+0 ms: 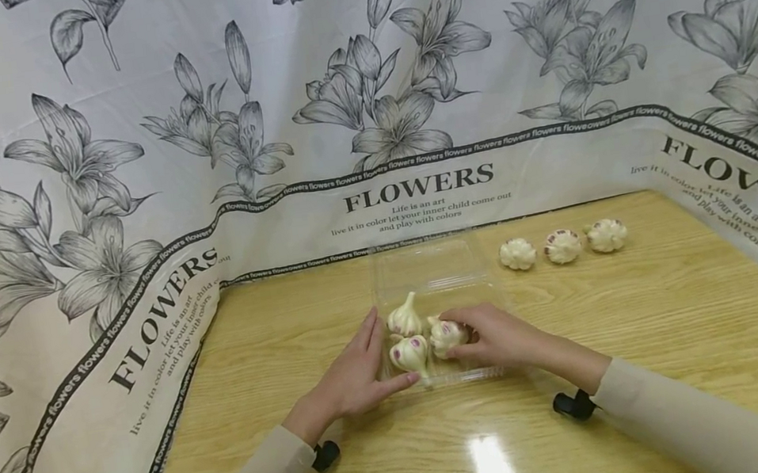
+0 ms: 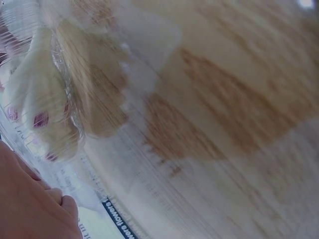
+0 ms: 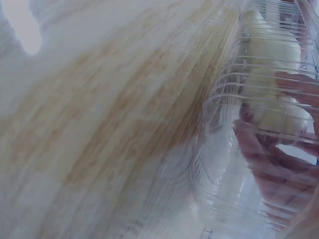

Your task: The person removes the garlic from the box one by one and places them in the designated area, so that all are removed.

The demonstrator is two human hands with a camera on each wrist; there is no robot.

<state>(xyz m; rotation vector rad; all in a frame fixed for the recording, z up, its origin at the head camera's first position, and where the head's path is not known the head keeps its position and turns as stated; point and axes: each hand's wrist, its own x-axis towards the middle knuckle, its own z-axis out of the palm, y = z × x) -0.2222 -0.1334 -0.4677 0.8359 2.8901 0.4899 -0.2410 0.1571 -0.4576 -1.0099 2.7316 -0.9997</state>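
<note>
A clear plastic container (image 1: 480, 292) lies on the table with its lid (image 1: 425, 262) folded back. Two garlic bulbs, one at the back (image 1: 403, 319) and one in front (image 1: 409, 354), sit in its left part. The right hand (image 1: 500, 336) grips a third bulb (image 1: 447, 337) between thumb and fingers inside the container; through the clear wall that hand (image 3: 279, 164) shows around the bulb (image 3: 281, 117) in the right wrist view. Against the container's left side rests the left hand (image 1: 354, 375), fingers extended and thumb along the front edge. Garlic (image 2: 40, 99) shows through plastic beside the left hand (image 2: 37, 199).
Three more garlic bulbs stand in a row at the back right: left (image 1: 517, 254), middle (image 1: 562, 246) and right (image 1: 606, 235). A white flower-printed cloth (image 1: 418, 207) hangs behind and along both sides of the wooden table (image 1: 276, 330).
</note>
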